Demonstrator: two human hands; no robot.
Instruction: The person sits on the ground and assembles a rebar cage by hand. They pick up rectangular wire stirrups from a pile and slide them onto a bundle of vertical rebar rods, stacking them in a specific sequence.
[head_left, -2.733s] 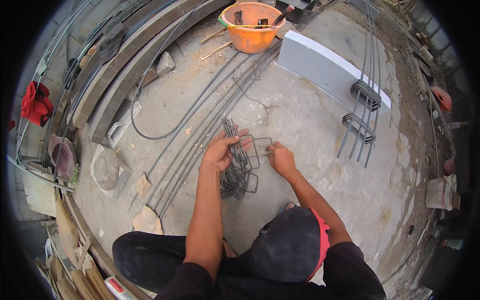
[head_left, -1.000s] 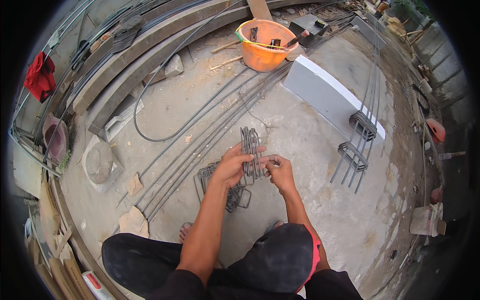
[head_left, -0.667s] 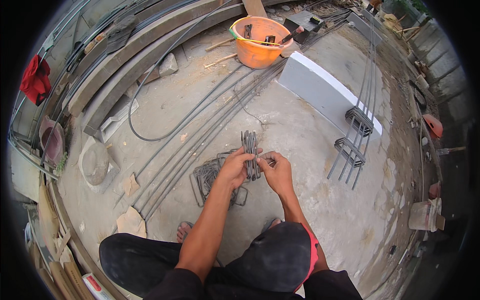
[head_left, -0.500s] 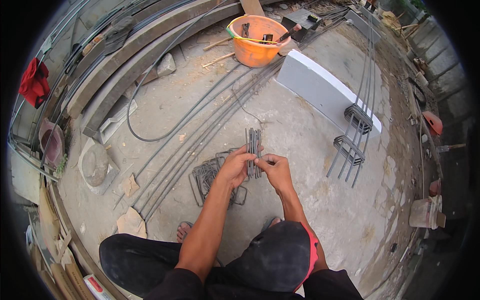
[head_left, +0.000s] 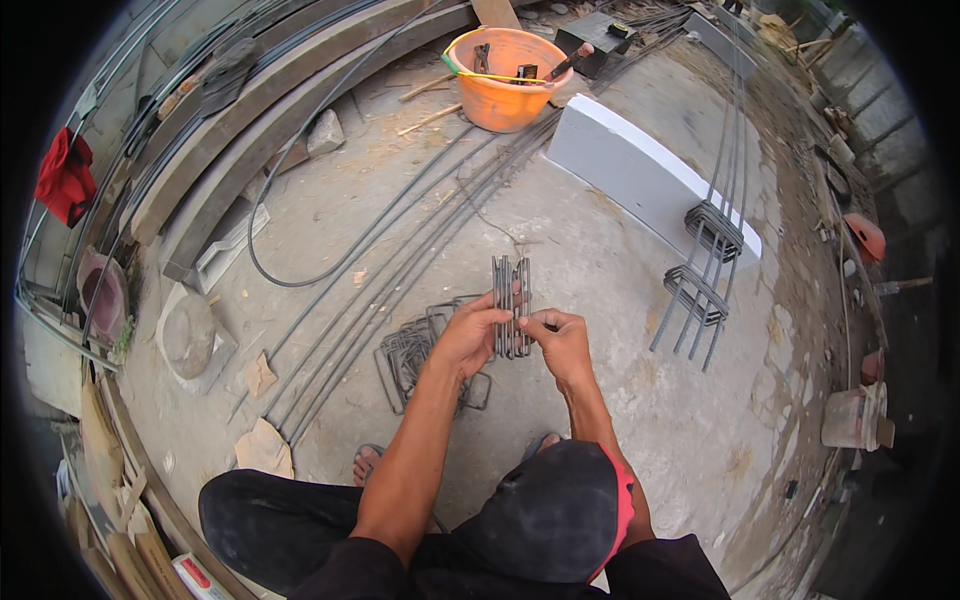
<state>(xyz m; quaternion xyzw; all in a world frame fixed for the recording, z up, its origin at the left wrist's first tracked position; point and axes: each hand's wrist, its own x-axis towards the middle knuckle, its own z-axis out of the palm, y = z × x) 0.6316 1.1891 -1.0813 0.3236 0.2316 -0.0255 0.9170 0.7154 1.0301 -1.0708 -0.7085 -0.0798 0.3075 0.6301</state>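
Note:
A bunch of bent steel rebar stirrups (head_left: 504, 338) stands on edge in front of me, held above the concrete. Wrapped round its left side, my left hand (head_left: 470, 335) grips the bunch, some fingers hidden behind it. My right hand (head_left: 562, 345) pinches at the right side of the bunch, thumb and forefinger on the outermost stirrups, which stand slightly apart from the others. On the ground beyond my left wrist lies a loose pile of similar stirrups (head_left: 405, 358). To the right, more stirrups (head_left: 712, 232) hang round several long bars propped on a white block.
Long steel bars (head_left: 385, 285) run diagonally across the concrete on the left. An orange bucket (head_left: 505, 100) with tools stands ahead, beside the long white block (head_left: 630, 170). Curved concrete beams (head_left: 290, 110) lie at the far left. A rounded stone (head_left: 188, 332) sits on the left.
The right-hand stirrups have spread away from the rest of the bunch, and my right hand has shifted slightly right. My left hand keeps its grip.

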